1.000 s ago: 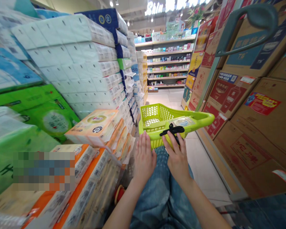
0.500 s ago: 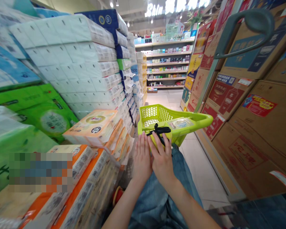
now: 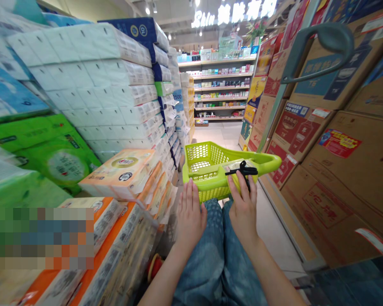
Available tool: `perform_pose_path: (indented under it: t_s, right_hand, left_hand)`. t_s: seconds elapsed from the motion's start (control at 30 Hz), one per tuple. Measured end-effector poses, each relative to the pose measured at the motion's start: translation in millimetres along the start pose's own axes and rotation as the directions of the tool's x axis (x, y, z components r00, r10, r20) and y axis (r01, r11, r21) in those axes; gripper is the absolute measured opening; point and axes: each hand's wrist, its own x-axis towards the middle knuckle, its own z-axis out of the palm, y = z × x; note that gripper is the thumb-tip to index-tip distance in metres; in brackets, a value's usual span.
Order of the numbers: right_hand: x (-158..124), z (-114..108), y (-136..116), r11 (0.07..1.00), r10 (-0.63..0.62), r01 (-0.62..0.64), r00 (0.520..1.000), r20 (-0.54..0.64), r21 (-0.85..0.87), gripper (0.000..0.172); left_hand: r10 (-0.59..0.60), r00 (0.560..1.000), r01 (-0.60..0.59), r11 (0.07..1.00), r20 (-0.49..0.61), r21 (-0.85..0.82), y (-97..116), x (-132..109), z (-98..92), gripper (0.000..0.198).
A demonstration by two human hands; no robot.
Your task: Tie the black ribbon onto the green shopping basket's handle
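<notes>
A lime-green shopping basket (image 3: 210,185) with perforated walls stands in front of my knees, its long handle reaching right. My left hand (image 3: 189,208) lies flat at its near rim, fingers stretched out, holding nothing. My right hand (image 3: 244,208) is at the rim's right part, fingertips against a looped black cord (image 3: 247,171). One strand hangs between the fingers. What lies under the right palm is hidden. Behind the cord a pale label (image 3: 234,165) shows on the basket, partly covered.
Stacked white tissue packs (image 3: 83,46) rise at left, with orange tissue packs (image 3: 124,170) and green packs (image 3: 51,148) nearer. Cardboard cartons (image 3: 341,178) line the right side, a grey handle (image 3: 319,76) before them. Between them a tiled aisle leads to product shelves (image 3: 221,89).
My hands have moved apart. The right one shifted right along the basket, and the black cord went with it. The left stays near the rim; the basket has barely moved.
</notes>
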Motion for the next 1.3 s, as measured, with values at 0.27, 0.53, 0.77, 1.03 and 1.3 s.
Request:
perform_pose_path:
  t_s: [0.27, 0.53, 0.77, 1.03, 1.3]
  right_hand:
    - [-9.7, 28.3, -58.5, 0.993, -0.119, 0.118, 0.991, 0.055, 0.011, 0.058]
    - [-12.5, 15.7, -26.0, 0.979, -0.2, 0.202, 0.976, 0.085, -0.016, 0.065]
    - [2.5, 1.3, 1.0, 0.999, -0.033, 0.033, 0.999, -0.007, -0.009, 0.078]
    - [-13.1, 27.7, -58.1, 0.993, -0.119, 0.119, 0.991, 0.063, 0.0, 0.063]
    - [-15.2, 15.6, -29.0, 0.977, -0.213, 0.214, 0.974, 0.082, 0.0, 0.065]
  left_hand:
    - [0.015, 0.999, -0.016, 1.0, 0.031, 0.01, -5.8, -2.6, 2.7, 0.075]
    - [0.014, 1.0, -0.015, 0.999, 0.013, 0.029, -5.4, -1.7, 1.9, 0.077]
    - [0.008, 1.0, -0.008, 1.0, 0.008, 0.025, -2.2, 0.0, 1.0, 0.077]
    - [0.022, 1.0, -0.023, 0.999, 0.014, 0.039, -6.3, -2.4, 1.9, 0.075]
    - [0.025, 0.999, -0.026, 0.997, 0.021, 0.068, -6.2, -1.1, -0.1, 0.078]
